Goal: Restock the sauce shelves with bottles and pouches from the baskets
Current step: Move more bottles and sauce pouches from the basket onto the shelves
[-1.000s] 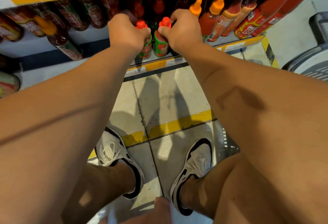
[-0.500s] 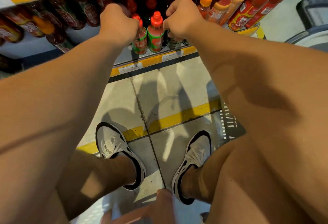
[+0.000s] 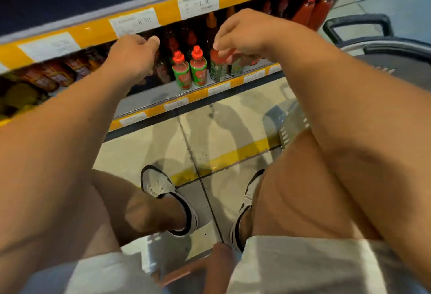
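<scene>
The right hand's fingers [image 3: 224,45] curl down over the top of a red-topped bottle [image 3: 218,67] at the front of the lower shelf [image 3: 149,97]; blur hides the contact, so whether they pinch its cap or hang just above it I cannot tell. The left hand's fingers [image 3: 149,43] are loosely bent and hold nothing, hovering above the dark bottles toward the back of that shelf. Between the two hands, two small green-labelled bottles [image 3: 190,72] with red caps stand upright side by side, touching, near the shelf's front lip. Behind them on the same shelf stand taller red and orange sauce bottles [image 3: 312,11], under the yellow price strip [image 3: 163,16] of the tier above. Beside the shelf, past the right arm, sits a dark basket [image 3: 382,46]. These small bottles look light and rigid, likely plastic with glossy, slippery labels; they are tall for their base, so they would tip easily. The ridged cap or the neck just under it seems the surest place to take hold.
</scene>
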A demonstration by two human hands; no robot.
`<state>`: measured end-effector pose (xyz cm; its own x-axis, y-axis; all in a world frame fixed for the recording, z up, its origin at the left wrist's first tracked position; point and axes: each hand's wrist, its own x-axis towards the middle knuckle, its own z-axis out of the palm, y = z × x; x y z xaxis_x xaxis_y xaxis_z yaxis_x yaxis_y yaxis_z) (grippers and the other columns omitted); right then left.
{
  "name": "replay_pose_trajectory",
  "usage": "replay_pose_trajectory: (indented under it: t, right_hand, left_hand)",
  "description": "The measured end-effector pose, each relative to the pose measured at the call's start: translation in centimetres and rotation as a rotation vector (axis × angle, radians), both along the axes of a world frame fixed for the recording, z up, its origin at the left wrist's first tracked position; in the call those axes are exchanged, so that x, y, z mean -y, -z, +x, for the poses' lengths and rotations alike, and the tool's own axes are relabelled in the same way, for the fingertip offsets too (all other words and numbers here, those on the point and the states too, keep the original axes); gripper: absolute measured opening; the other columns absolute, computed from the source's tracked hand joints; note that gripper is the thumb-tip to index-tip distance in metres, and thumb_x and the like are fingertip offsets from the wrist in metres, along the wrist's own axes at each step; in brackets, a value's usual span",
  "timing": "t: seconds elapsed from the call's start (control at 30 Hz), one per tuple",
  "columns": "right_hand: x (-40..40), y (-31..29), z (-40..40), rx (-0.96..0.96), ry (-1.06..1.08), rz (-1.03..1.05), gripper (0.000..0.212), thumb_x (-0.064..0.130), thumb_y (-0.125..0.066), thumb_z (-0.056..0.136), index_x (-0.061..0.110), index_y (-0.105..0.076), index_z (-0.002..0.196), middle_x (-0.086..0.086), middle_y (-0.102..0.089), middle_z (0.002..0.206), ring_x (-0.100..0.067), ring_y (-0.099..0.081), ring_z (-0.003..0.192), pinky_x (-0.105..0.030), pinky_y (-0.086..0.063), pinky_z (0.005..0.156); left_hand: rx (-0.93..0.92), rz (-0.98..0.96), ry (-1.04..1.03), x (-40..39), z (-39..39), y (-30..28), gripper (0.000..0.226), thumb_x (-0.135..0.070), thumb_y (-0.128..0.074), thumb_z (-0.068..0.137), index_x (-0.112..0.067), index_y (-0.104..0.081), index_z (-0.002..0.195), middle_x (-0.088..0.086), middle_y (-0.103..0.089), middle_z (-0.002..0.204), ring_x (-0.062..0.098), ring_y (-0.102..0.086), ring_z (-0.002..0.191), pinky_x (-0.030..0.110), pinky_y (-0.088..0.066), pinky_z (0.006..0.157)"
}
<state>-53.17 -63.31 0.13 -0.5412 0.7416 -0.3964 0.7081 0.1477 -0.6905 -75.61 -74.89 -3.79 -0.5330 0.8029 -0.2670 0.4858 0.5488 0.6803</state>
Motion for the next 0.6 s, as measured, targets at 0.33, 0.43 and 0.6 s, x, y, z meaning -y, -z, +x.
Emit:
replay_pose_trajectory:
  t: [0.33,0.43,0.6]
  right_hand:
    - [7.7,-0.6,19.4,-0.155,0.343,0.236,0.009,0.015,-0.076,0.093,0.012,-0.077,0.102,0.004,-0.07,0.081,-0.003,-0.061,0.069,-0.026,-0.046,0.068]
    - [9.6,-0.1,26.6,-0.127,0.501,0.262,0.009,0.014,-0.077,0.093,0.013,-0.075,0.102,0.005,-0.069,0.082,-0.001,-0.059,0.069,-0.023,-0.047,0.067]
    - [12.4,0.3,36.7,0.026,0.66,0.255,0.022,0.016,-0.077,0.093,0.007,-0.076,0.112,-0.007,-0.073,0.101,-0.014,-0.064,0.088,-0.021,-0.045,0.072]
  left_hand:
    - [-0.159,0.105,0.375,1.6,10.0,-8.9,0.052,-0.06,-0.046,0.102,-0.014,-0.071,0.101,0.012,-0.074,0.098,0.03,-0.071,0.091,0.042,-0.057,0.077]
    - [-0.205,0.168,0.587,0.1,17.3,-10.7,0.042,-0.054,-0.05,0.104,-0.018,-0.07,0.099,0.005,-0.073,0.095,0.021,-0.068,0.086,0.035,-0.052,0.072]
    - [-0.264,0.169,0.952,-1.6,29.7,-11.2,0.032,-0.048,-0.061,0.101,-0.018,-0.072,0.102,0.003,-0.072,0.103,0.025,-0.067,0.096,0.043,-0.056,0.087]
